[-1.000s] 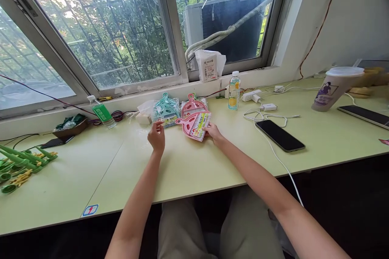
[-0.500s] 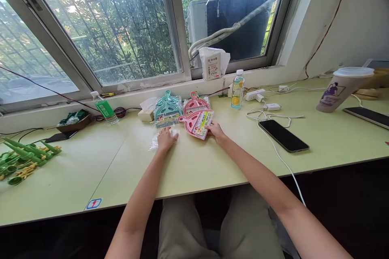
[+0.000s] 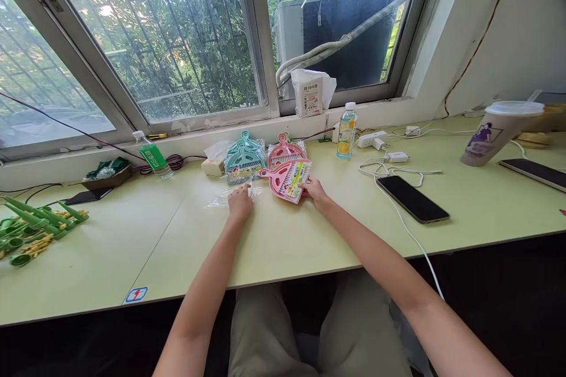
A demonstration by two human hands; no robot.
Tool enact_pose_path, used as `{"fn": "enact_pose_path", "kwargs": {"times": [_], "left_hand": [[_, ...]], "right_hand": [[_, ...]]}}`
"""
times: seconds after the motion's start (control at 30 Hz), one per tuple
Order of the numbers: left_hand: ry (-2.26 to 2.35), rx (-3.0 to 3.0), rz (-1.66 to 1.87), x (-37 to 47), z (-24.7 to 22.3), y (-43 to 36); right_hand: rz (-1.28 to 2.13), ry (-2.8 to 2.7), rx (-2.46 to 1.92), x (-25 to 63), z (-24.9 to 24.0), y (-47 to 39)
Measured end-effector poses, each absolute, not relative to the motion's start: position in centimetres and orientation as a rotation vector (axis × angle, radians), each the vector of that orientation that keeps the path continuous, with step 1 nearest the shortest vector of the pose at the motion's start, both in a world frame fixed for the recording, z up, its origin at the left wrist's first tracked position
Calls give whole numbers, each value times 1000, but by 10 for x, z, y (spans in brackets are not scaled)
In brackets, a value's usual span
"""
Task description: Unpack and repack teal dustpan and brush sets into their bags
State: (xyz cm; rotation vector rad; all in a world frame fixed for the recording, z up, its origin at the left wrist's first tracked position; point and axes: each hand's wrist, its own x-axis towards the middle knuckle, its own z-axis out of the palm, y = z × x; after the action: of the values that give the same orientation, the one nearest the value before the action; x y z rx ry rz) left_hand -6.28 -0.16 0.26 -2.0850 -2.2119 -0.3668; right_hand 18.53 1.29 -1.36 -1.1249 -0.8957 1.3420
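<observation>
Pink plastic shapes the dustpan set (image 3: pixel 285 180) at your twelve o'clock, its right edge pinched in your right hand (image 3: pixel 315 192). At eleven, your left hand (image 3: pixel 240 203) lies over clear film (image 3: pixel 219 197), fingers curled; I cannot tell whether they grip it. A phone (image 3: pixel 414 199) lies at two.

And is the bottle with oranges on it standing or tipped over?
Upright: the bottle stands on the table, cap on top.
</observation>
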Motion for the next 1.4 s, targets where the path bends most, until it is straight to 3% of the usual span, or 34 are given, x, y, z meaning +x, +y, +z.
{"fn": "enact_pose_path", "kwargs": {"times": [0.63,1.4], "left_hand": [[-2130,-2090,-214,-65,10,-2],[-2386,-1765,-608,-89,22,0]], "right_hand": [[1382,-1041,-983,184,-8,3],[1479,-1157,-1007,184,-16,5]]}}
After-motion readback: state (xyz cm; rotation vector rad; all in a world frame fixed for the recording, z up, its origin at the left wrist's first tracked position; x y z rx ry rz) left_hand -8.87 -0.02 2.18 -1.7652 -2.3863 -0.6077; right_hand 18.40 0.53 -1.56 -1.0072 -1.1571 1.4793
